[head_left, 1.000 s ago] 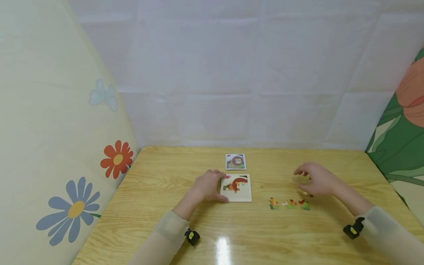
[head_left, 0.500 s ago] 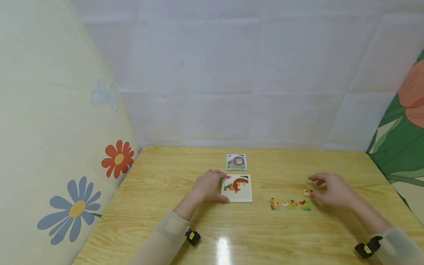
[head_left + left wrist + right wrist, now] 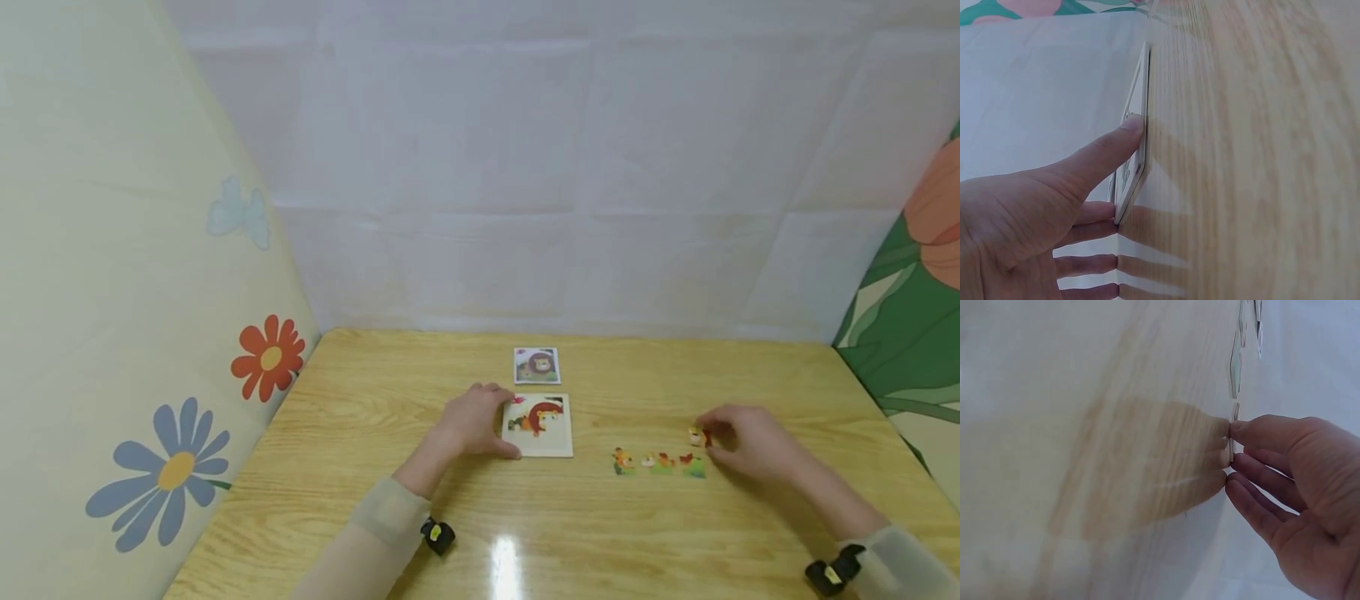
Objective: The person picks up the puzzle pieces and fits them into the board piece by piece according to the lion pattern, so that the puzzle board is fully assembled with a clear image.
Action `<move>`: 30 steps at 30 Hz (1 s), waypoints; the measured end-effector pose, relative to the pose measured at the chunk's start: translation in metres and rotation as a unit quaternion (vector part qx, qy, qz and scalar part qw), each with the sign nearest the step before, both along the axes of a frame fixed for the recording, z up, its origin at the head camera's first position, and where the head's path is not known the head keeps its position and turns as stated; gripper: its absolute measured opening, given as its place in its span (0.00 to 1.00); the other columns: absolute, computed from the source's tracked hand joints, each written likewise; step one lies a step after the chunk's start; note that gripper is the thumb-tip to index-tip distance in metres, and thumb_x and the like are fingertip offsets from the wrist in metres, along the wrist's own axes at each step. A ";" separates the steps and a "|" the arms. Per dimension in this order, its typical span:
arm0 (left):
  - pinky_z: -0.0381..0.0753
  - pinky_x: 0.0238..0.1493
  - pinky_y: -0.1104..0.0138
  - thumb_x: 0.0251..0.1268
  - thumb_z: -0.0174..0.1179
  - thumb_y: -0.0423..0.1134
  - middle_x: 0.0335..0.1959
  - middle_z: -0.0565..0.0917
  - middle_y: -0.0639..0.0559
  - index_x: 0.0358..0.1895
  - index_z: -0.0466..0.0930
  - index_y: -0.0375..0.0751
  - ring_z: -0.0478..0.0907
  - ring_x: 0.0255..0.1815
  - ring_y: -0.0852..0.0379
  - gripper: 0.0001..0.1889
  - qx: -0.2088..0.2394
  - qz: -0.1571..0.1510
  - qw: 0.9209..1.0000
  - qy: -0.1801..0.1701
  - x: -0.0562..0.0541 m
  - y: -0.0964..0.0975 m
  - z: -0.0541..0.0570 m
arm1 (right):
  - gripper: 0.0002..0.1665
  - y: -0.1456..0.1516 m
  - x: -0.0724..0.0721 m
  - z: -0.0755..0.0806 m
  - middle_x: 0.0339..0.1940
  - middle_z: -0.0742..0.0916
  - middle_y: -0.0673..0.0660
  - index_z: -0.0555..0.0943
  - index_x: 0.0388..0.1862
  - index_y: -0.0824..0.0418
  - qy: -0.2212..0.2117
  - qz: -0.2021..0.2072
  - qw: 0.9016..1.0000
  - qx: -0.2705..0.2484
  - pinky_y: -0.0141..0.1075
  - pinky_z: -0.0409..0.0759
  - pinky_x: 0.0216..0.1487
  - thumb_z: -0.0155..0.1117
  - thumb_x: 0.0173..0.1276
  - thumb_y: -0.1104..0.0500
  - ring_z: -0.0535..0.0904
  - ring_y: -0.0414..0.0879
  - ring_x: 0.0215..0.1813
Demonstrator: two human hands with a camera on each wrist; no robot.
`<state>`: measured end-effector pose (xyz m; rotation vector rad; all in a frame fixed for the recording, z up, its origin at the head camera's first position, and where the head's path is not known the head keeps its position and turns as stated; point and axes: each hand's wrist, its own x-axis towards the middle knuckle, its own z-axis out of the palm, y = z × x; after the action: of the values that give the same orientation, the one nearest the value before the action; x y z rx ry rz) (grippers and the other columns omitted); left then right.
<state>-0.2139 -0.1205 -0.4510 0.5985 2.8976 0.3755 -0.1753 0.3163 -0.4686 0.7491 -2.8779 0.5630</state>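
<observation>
My left hand (image 3: pixel 472 421) holds the left side of a square puzzle board (image 3: pixel 557 440), thumb at the near corner and fingers at the far one. Part of a lion picture with a red-brown mane fills the board's upper area; its lower right is bare. At the right, my right hand (image 3: pixel 753 442) pinches a small puzzle piece (image 3: pixel 697 436) in yellow and red. The right wrist view has that hand's thumb (image 3: pixel 1260 430) and fingertips around the thin piece, low at the tabletop. Just nearer lie more puzzle pieces in a row, including a green and red one (image 3: pixel 693 467).
Beyond the board lies a smaller picture card (image 3: pixel 536 366) with a whole lion on it. The wooden table (image 3: pixel 600 533) meets a white cloth backdrop (image 3: pixel 465 167) behind. Flower-printed panels stand at left and right.
My right hand has moved right and nearer, and its fingers have closed on the puzzle piece at the right. The left hand stays on the board.
</observation>
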 end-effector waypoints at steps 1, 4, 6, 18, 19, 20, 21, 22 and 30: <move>0.84 0.67 0.43 0.45 0.85 0.61 0.72 0.79 0.41 0.73 0.77 0.42 0.77 0.71 0.39 0.50 0.000 0.000 1.000 0.002 0.000 0.000 0.000 | 0.19 0.000 0.000 0.000 0.40 0.92 0.54 0.89 0.47 0.65 -0.002 0.002 1.000 0.001 0.39 0.89 0.42 0.83 0.56 0.63 0.88 0.46 0.41; 0.84 0.66 0.43 0.45 0.85 0.62 0.72 0.79 0.41 0.73 0.77 0.42 0.77 0.71 0.39 0.50 -0.003 -0.001 1.000 0.003 -0.001 0.001 0.001 | 0.18 0.001 -0.003 0.002 0.39 0.92 0.53 0.90 0.45 0.64 -0.006 0.006 1.000 0.007 0.39 0.89 0.42 0.83 0.56 0.63 0.88 0.46 0.40; 0.84 0.66 0.43 0.45 0.84 0.62 0.73 0.79 0.41 0.73 0.77 0.43 0.77 0.71 0.39 0.50 -0.005 0.000 1.000 0.004 -0.001 0.001 0.000 | 0.17 0.000 -0.004 0.002 0.38 0.92 0.51 0.90 0.44 0.63 -0.006 0.009 1.000 0.013 0.38 0.89 0.41 0.83 0.56 0.63 0.87 0.44 0.39; 0.83 0.68 0.42 0.45 0.85 0.61 0.74 0.78 0.41 0.74 0.76 0.43 0.76 0.72 0.39 0.51 -0.003 0.003 1.000 -0.007 0.000 0.002 -0.003 | 0.17 0.004 -0.022 0.019 0.35 0.88 0.48 0.90 0.46 0.62 0.030 0.004 1.000 -0.006 0.37 0.87 0.38 0.81 0.57 0.65 0.81 0.40 0.38; 0.83 0.68 0.42 0.45 0.85 0.61 0.74 0.78 0.41 0.74 0.76 0.43 0.76 0.72 0.39 0.51 -0.003 0.002 1.000 -0.009 0.000 0.003 -0.003 | 0.17 0.003 -0.024 0.021 0.35 0.88 0.48 0.90 0.46 0.62 0.039 0.003 0.999 -0.010 0.38 0.88 0.38 0.81 0.56 0.65 0.82 0.40 0.37; 0.83 0.68 0.42 0.46 0.85 0.61 0.74 0.78 0.41 0.74 0.76 0.42 0.76 0.72 0.39 0.51 -0.002 0.001 1.000 -0.009 0.000 0.003 -0.004 | 0.17 0.002 -0.025 0.024 0.36 0.88 0.48 0.90 0.47 0.62 0.044 0.004 0.999 -0.012 0.39 0.88 0.39 0.81 0.57 0.65 0.82 0.41 0.38; 0.83 0.68 0.42 0.46 0.85 0.61 0.74 0.78 0.41 0.74 0.76 0.42 0.76 0.72 0.38 0.51 -0.001 0.000 1.000 -0.008 -0.001 0.004 -0.004 | 0.18 0.000 -0.027 0.026 0.37 0.89 0.49 0.90 0.48 0.63 0.048 0.007 0.999 -0.013 0.39 0.89 0.39 0.81 0.57 0.65 0.83 0.41 0.38; 0.83 0.68 0.42 0.46 0.85 0.61 0.74 0.78 0.40 0.74 0.76 0.42 0.76 0.72 0.38 0.51 -0.001 -0.001 1.000 -0.007 -0.001 0.004 -0.004 | 0.18 -0.002 -0.029 0.027 0.37 0.89 0.49 0.90 0.49 0.62 0.052 0.010 0.999 -0.012 0.40 0.89 0.40 0.80 0.58 0.64 0.83 0.42 0.38; 0.81 0.69 0.40 0.45 0.85 0.60 0.74 0.78 0.39 0.73 0.76 0.41 0.75 0.74 0.37 0.50 0.004 0.001 1.000 -0.001 -0.006 -0.003 -0.007 | 0.16 -0.041 -0.048 0.034 0.38 0.88 0.49 0.90 0.50 0.60 0.061 0.042 0.997 -0.017 0.45 0.90 0.43 0.76 0.62 0.64 0.84 0.43 0.40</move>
<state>-0.2195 -0.1231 -0.4579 0.5954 2.8970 0.3875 -0.2231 0.2753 -0.4345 0.8701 -2.7293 0.5546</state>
